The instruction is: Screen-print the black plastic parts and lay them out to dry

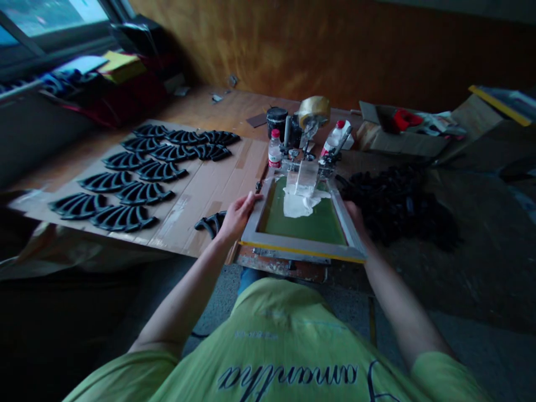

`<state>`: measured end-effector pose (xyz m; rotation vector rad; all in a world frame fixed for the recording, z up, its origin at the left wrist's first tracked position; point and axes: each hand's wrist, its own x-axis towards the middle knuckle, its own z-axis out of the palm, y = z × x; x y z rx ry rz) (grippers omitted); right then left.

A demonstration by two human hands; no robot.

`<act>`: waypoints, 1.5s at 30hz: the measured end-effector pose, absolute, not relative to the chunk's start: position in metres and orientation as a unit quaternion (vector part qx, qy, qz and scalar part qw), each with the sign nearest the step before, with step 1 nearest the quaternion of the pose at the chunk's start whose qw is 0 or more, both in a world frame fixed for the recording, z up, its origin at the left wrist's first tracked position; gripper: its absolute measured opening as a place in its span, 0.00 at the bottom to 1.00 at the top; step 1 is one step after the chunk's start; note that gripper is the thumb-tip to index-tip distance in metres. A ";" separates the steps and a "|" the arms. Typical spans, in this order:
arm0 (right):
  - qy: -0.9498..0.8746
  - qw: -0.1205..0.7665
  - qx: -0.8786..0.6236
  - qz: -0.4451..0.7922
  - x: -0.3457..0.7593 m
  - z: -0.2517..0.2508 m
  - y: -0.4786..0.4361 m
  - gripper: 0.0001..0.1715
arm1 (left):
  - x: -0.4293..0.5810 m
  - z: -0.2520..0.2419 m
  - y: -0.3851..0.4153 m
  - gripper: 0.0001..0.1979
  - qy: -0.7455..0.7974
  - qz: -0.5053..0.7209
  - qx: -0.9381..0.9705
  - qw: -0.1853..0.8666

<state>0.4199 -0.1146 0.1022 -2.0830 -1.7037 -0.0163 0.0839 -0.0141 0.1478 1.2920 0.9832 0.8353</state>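
Observation:
A screen-printing frame [293, 244] with green mesh and a pool of white ink [299, 204] sits tilted on a small press in front of me. A squeegee [306, 177] rests in the ink at the far end. My left hand [238, 215] grips the frame's left rail, fingers curled over its edge. My right hand [355, 219] is at the right rail, mostly hidden behind the frame. A black fan-shaped piece [211, 222] lies just left of my left hand.
Several black fan-shaped pieces [138, 170] lie in rows on cardboard [196, 192] to the left. A heap of black pieces [397, 204] is on the right. Two bottles [274, 149], a black jar [277, 120] and a tape roll [314, 109] stand behind the frame. Cardboard boxes [397, 139] are at the far right.

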 end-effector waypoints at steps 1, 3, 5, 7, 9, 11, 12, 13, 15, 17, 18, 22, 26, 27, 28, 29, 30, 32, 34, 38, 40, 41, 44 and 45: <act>-0.598 0.238 -0.765 -0.011 0.427 0.108 -0.107 0.19 | 0.081 0.133 -0.020 0.33 0.436 0.345 0.554 0.620; -0.578 0.274 -0.769 -0.020 0.426 0.118 -0.088 0.20 | 0.077 0.104 -0.028 0.37 0.462 0.316 0.545 0.624; -0.607 0.277 -0.745 -0.023 0.410 0.126 -0.068 0.31 | 0.076 0.079 -0.031 0.38 0.491 0.290 0.549 0.611; -0.656 0.222 -0.721 -0.009 0.386 0.129 -0.052 0.31 | 0.077 0.062 -0.030 0.36 0.511 0.272 0.561 0.591; -0.682 0.149 -0.716 0.022 0.362 0.128 -0.046 0.20 | 0.077 0.051 -0.026 0.35 0.519 0.261 0.574 0.577; -0.693 0.092 -0.713 0.048 0.345 0.123 -0.052 0.10 | 0.076 0.045 -0.023 0.34 0.521 0.250 0.585 0.569; -0.702 0.073 -0.707 0.052 0.338 0.119 -0.059 0.07 | 0.076 0.043 -0.021 0.34 0.523 0.245 0.589 0.566; -0.714 0.061 -0.695 0.051 0.334 0.116 -0.067 0.07 | 0.076 0.041 -0.020 0.34 0.524 0.239 0.592 0.564; -0.752 0.046 -0.656 0.051 0.331 0.111 -0.086 0.10 | 0.075 0.039 -0.019 0.34 0.525 0.234 0.594 0.563; -0.793 0.036 -0.605 0.062 0.334 0.111 -0.102 0.13 | 0.076 0.037 -0.018 0.34 0.522 0.238 0.592 0.566; -0.809 0.032 -0.582 0.073 0.338 0.113 -0.107 0.14 | 0.076 0.037 -0.018 0.34 0.520 0.242 0.590 0.568; -0.816 0.043 -0.567 0.102 0.349 0.123 -0.103 0.05 | 0.077 0.035 -0.019 0.33 0.518 0.255 0.579 0.576; -0.780 0.090 -0.617 0.052 0.341 0.115 -0.101 0.08 | 0.076 0.033 -0.019 0.35 0.506 0.252 0.568 0.598; -0.782 0.093 -0.614 0.051 0.339 0.111 -0.105 0.11 | 0.076 0.033 -0.019 0.36 0.499 0.248 0.567 0.607; -0.788 0.093 -0.606 0.059 0.337 0.108 -0.109 0.12 | 0.076 0.034 -0.019 0.37 0.493 0.244 0.565 0.615; -0.792 0.092 -0.599 0.073 0.336 0.106 -0.112 0.12 | 0.076 0.035 -0.019 0.38 0.489 0.240 0.562 0.623; -0.792 0.096 -0.596 0.086 0.336 0.105 -0.114 0.11 | 0.076 0.037 -0.019 0.39 0.487 0.236 0.559 0.628; -0.776 0.117 -0.611 0.105 0.338 0.110 -0.109 0.07 | 0.077 0.046 -0.020 0.40 0.489 0.231 0.550 0.636; -0.734 0.155 -0.653 0.101 0.342 0.120 -0.092 0.13 | 0.077 0.059 -0.021 0.40 0.491 0.230 0.542 0.642; -0.653 0.221 -0.722 0.058 0.358 0.146 -0.051 0.33 | 0.074 0.096 -0.021 0.42 0.481 0.233 0.539 0.650; -0.627 0.258 -0.734 0.035 0.380 0.156 -0.042 0.34 | 0.075 0.114 -0.018 0.38 0.467 0.254 0.538 0.654; -0.607 0.282 -0.742 0.024 0.395 0.159 -0.042 0.33 | 0.076 0.123 -0.016 0.35 0.456 0.274 0.535 0.656; -0.515 0.321 -0.794 0.022 0.439 0.155 -0.058 0.26 | 0.089 0.149 -0.004 0.26 0.409 0.361 0.520 0.657; -0.493 0.317 -0.809 0.033 0.448 0.148 -0.066 0.24 | 0.095 0.159 0.002 0.27 0.390 0.393 0.518 0.653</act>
